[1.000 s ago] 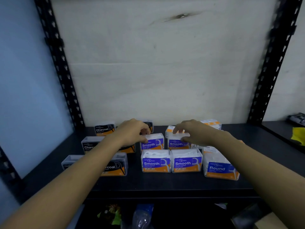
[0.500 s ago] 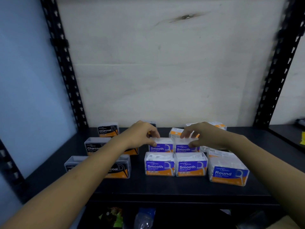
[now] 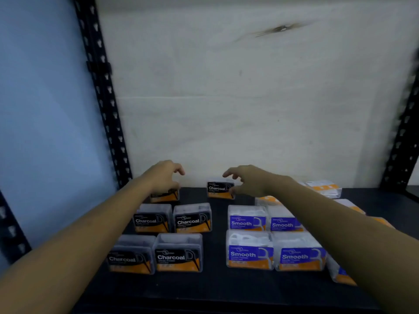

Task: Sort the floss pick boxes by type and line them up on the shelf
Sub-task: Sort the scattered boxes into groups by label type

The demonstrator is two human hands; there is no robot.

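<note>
The left hand [image 3: 164, 177] hangs just left of the frame's centre with its grip apart. Its fingers [image 3: 179, 171] are raised and loosely curved, holding nothing, just above a half-hidden Charcoal box [image 3: 164, 197]. To its right, the right hand [image 3: 248, 181] has its grip apart as well, fingers spread. Its thumb lies at the right edge of a lone Charcoal box [image 3: 220, 189]; the blur hides whether they touch.

Below the hands, left of centre, four more Charcoal boxes [image 3: 192, 219] stand in two rows of two, labels facing the camera. Right of them, across a gap, four Smooth boxes [image 3: 249, 250] stand the same way, each pair side by side. Further right, the right forearm crosses white-and-orange boxes [image 3: 324, 188] whose labels cannot be read.

All stand on the black shelf [image 3: 226, 291]. A black perforated upright [image 3: 102, 98] runs down the upper left, beside the pale back panel [image 3: 226, 109].
</note>
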